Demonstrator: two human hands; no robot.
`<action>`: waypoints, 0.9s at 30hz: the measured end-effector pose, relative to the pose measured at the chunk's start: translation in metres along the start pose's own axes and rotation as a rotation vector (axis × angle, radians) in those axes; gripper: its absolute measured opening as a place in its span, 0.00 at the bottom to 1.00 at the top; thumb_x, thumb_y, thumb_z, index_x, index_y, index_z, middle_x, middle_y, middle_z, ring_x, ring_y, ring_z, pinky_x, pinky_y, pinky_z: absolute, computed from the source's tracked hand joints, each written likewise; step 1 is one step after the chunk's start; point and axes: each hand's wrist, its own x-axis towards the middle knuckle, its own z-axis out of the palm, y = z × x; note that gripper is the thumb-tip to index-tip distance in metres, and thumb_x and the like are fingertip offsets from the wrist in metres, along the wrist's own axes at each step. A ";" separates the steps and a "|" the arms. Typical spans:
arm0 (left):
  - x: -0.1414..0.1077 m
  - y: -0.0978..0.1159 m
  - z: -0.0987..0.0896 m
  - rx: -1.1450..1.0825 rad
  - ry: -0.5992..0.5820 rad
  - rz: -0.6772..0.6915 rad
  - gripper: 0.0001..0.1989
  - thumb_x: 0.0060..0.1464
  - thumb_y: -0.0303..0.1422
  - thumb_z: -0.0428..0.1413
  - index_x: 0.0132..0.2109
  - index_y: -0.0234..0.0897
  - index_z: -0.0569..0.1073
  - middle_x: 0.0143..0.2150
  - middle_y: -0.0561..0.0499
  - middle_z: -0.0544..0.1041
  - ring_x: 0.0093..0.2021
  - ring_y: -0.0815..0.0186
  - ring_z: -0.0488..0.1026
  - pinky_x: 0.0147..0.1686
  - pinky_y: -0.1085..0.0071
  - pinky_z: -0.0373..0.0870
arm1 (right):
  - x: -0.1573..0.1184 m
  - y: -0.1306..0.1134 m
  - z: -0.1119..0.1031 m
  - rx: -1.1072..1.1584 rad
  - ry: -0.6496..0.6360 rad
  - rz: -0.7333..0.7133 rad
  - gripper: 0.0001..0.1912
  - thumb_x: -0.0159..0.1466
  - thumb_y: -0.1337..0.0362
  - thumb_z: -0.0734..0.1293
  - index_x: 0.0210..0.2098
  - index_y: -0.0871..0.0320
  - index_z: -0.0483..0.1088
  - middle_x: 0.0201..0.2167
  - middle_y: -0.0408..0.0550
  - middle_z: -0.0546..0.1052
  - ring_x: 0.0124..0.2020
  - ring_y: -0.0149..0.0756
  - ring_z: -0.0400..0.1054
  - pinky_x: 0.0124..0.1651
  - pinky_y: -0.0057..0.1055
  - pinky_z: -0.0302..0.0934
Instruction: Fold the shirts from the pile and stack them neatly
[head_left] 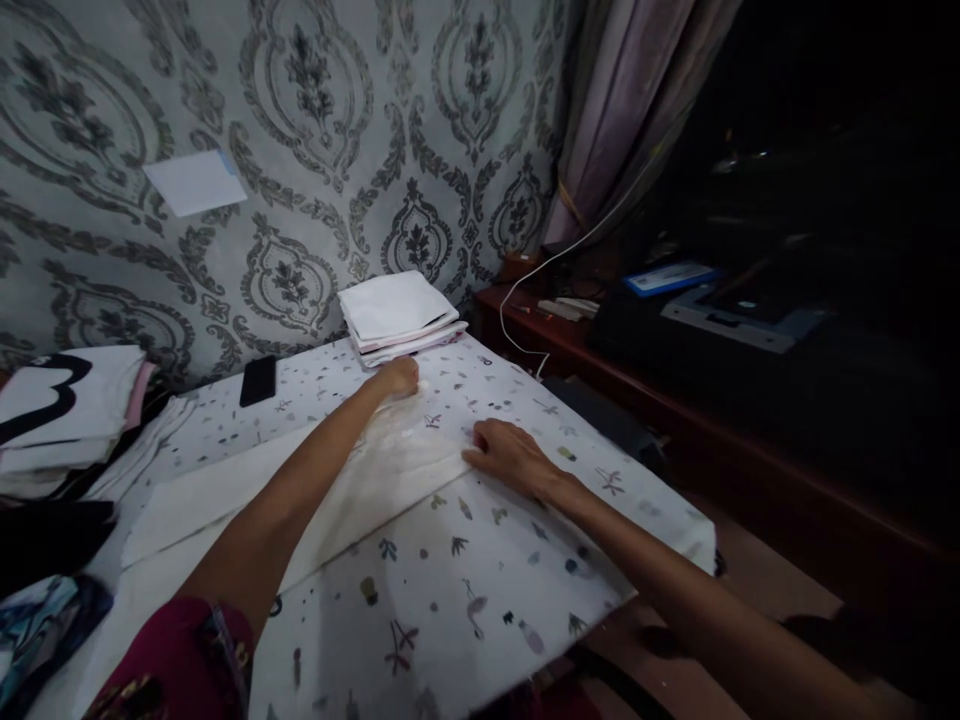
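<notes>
A cream-white cloth (375, 495) lies spread over the patterned table cover, partly folded along its left part. My left hand (396, 378) is closed at the cloth's far edge, its fingers curled around a bit of it. At the cloth's right end my right hand (514, 458) pinches the near corner between thumb and fingers. My left forearm crosses over the cloth and hides some of it. Just beyond my left hand sits a stack of folded white cloths (397, 310).
A black phone (259, 381) lies near the wall. Folded garments (71, 405) are piled at the left, with a colourful cloth (37, 635) below. To the right, a dark red wooden desk (540, 325) holds a blue-edged packet (671, 278); a white cable (559, 254) hangs down there.
</notes>
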 end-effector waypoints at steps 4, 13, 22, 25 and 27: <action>-0.018 0.002 -0.015 -0.155 0.085 0.023 0.12 0.56 0.31 0.61 0.47 0.31 0.74 0.39 0.46 0.78 0.38 0.62 0.77 0.38 0.65 0.75 | 0.001 -0.013 -0.003 0.180 0.094 0.011 0.08 0.55 0.65 0.64 0.23 0.54 0.59 0.20 0.39 0.68 0.24 0.32 0.61 0.29 0.28 0.51; -0.110 -0.044 -0.092 -0.647 0.248 0.172 0.12 0.45 0.29 0.63 0.37 0.35 0.71 0.29 0.53 0.75 0.27 0.70 0.75 0.28 0.76 0.65 | -0.013 -0.107 -0.025 0.320 0.345 -0.225 0.05 0.57 0.63 0.63 0.28 0.53 0.60 0.19 0.37 0.66 0.22 0.32 0.61 0.28 0.29 0.53; -0.213 -0.153 -0.093 -0.832 0.278 0.012 0.13 0.35 0.25 0.62 0.34 0.37 0.73 0.27 0.57 0.73 0.25 0.74 0.69 0.21 0.80 0.61 | -0.029 -0.240 0.054 -0.282 0.000 -0.571 0.10 0.66 0.68 0.58 0.46 0.56 0.66 0.42 0.51 0.78 0.36 0.42 0.73 0.34 0.33 0.60; -0.228 -0.180 -0.078 -0.928 0.184 -0.093 0.13 0.36 0.26 0.63 0.35 0.36 0.74 0.26 0.55 0.75 0.23 0.72 0.72 0.20 0.81 0.61 | -0.031 -0.253 0.097 -0.414 -0.115 -0.663 0.13 0.67 0.72 0.57 0.48 0.57 0.66 0.41 0.51 0.77 0.38 0.43 0.74 0.33 0.33 0.62; -0.231 -0.191 -0.070 -0.963 0.169 -0.122 0.12 0.37 0.27 0.64 0.35 0.36 0.74 0.26 0.52 0.77 0.25 0.70 0.75 0.22 0.79 0.65 | -0.030 -0.252 0.119 -0.459 -0.125 -0.698 0.13 0.67 0.74 0.58 0.48 0.58 0.66 0.41 0.52 0.77 0.40 0.44 0.74 0.33 0.33 0.63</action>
